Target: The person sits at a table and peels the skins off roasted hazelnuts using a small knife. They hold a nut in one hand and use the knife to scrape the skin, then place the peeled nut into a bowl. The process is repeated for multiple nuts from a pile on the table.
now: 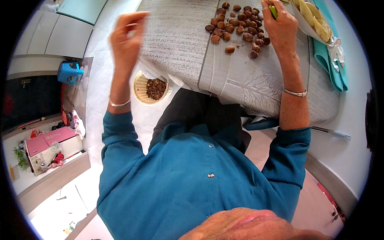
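Several brown chestnuts [242,27] lie in a loose group on the grey patterned tablecloth [172,38]. At their right edge my right hand [281,25] is closed around a green-handled tool [273,12]; its working end is out of sight. My left hand [129,38] is raised beside the table's left edge, smeared by motion, and whether its fingers hold anything does not show. Below and to the right of that hand, a cream waste basket [138,90] stands on the floor with dark brown bits [157,89] inside.
At the upper right is a white dish [307,30] with pale yellow wedge-like shapes, beside a teal cloth [334,70] and a crumpled white plastic bag [337,52]. A blue plastic stool [69,73] and a low cabinet with pink boxes [50,139] stand at the left.
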Demonstrator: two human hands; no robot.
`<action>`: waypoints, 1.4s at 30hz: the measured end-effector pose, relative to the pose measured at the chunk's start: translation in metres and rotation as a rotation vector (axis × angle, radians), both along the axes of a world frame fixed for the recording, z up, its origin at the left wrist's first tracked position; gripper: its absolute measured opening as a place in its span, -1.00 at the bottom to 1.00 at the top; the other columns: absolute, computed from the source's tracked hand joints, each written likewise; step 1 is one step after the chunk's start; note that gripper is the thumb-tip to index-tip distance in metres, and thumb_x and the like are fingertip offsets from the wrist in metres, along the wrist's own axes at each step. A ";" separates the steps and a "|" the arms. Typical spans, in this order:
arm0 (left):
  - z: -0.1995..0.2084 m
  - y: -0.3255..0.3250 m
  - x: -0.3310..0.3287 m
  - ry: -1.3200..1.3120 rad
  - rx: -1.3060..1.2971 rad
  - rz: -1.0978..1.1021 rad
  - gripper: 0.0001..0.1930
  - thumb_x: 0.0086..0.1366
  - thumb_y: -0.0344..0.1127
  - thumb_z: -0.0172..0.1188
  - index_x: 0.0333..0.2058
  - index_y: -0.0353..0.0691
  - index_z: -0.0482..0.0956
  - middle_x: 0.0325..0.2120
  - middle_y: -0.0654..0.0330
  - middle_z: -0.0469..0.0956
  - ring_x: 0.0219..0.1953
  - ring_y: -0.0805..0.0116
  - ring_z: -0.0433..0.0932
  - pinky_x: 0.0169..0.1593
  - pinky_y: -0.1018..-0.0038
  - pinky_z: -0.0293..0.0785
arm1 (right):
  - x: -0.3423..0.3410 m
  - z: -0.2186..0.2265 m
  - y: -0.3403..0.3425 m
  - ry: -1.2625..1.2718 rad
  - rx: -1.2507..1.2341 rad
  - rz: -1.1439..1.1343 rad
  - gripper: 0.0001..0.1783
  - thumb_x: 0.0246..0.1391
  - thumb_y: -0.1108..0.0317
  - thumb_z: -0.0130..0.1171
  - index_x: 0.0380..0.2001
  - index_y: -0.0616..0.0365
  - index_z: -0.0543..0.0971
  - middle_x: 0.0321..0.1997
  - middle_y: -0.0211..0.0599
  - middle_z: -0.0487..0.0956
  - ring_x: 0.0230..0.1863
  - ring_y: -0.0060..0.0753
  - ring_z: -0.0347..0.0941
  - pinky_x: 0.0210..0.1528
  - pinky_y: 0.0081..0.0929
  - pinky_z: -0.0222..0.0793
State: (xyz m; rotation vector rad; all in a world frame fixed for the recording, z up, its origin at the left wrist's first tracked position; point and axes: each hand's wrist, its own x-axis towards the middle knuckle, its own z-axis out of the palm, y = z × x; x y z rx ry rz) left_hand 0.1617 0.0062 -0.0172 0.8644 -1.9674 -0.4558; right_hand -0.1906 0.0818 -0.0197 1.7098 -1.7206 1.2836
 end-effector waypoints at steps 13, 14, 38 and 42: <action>-0.035 0.023 -0.120 -0.451 -0.165 -0.156 -0.70 0.24 -0.22 0.30 -0.11 -0.25 0.61 -0.23 0.05 0.54 -0.27 0.25 0.58 -0.17 0.37 0.60 | -0.008 0.007 0.000 -0.041 -0.042 0.007 -0.90 0.07 0.44 0.21 -0.40 0.20 0.49 -0.54 0.05 0.54 -0.44 0.11 0.54 -0.42 -0.16 0.41; -0.034 0.025 -0.119 -0.454 -0.155 -0.171 -0.70 0.24 -0.23 0.30 -0.11 -0.25 0.61 -0.22 0.04 0.54 -0.26 0.23 0.58 -0.17 0.37 0.60 | -0.006 0.008 0.002 -0.025 -0.032 -0.004 -0.90 0.07 0.44 0.21 -0.40 0.20 0.49 -0.54 0.05 0.54 -0.44 0.11 0.54 -0.43 -0.16 0.41; -0.014 0.012 -0.107 0.260 0.923 -0.736 -0.69 0.46 -0.19 0.00 -0.01 -0.30 0.48 -0.21 0.11 0.58 -0.23 0.46 0.59 -0.18 0.61 0.57 | 0.008 0.019 0.007 -0.482 0.149 0.202 -0.79 0.16 0.29 0.22 -0.32 0.24 0.52 -0.59 -0.28 0.54 -0.69 -0.43 0.41 -0.62 -0.48 0.31; -0.009 0.014 -0.112 0.355 0.934 -0.824 -0.71 0.46 -0.20 0.00 -0.01 -0.28 0.49 -0.23 0.15 0.57 -0.28 0.51 0.55 -0.21 0.63 0.54 | 0.002 0.010 0.019 -0.660 0.413 0.580 -0.71 0.16 0.11 0.26 -0.15 0.03 0.64 -0.54 -0.55 0.55 -0.63 -0.74 0.37 -0.62 -0.73 0.23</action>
